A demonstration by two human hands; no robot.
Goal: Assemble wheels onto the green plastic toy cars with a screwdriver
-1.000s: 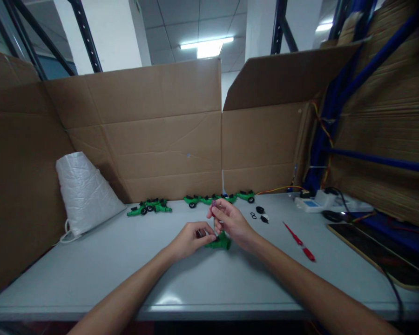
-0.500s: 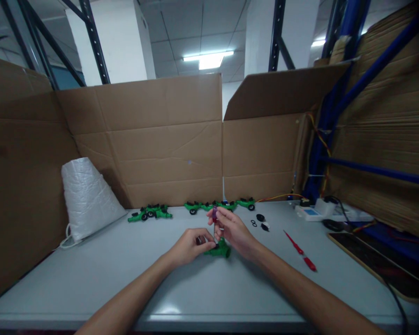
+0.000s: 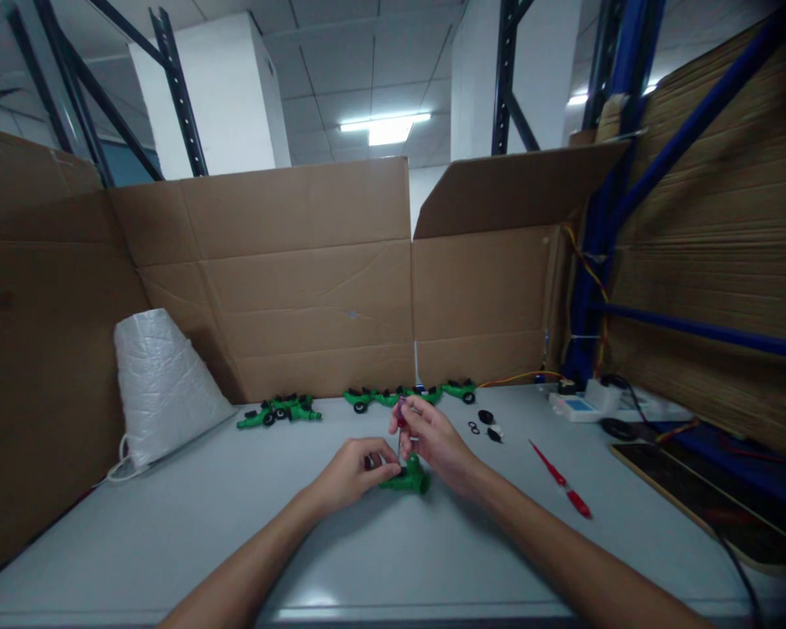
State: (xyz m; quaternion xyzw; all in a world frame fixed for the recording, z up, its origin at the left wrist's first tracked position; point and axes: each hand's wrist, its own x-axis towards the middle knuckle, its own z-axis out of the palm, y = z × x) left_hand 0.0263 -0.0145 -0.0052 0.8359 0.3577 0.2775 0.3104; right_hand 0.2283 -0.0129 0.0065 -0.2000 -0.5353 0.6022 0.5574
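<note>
The left hand (image 3: 354, 472) pinches the green part (image 3: 407, 479) on the worktop (image 3: 432, 559); the right hand (image 3: 432, 437) grips a small screwdriver (image 3: 401, 418) upright over it.

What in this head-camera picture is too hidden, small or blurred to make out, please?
- The tip of the small purple-handled tool in the right hand: hidden by the fingers.
- The part of the green plastic piece under the left hand: covered by that hand.
- The small black parts on the table: too small to identify.
- The device at the right: screen too small to read.
</note>
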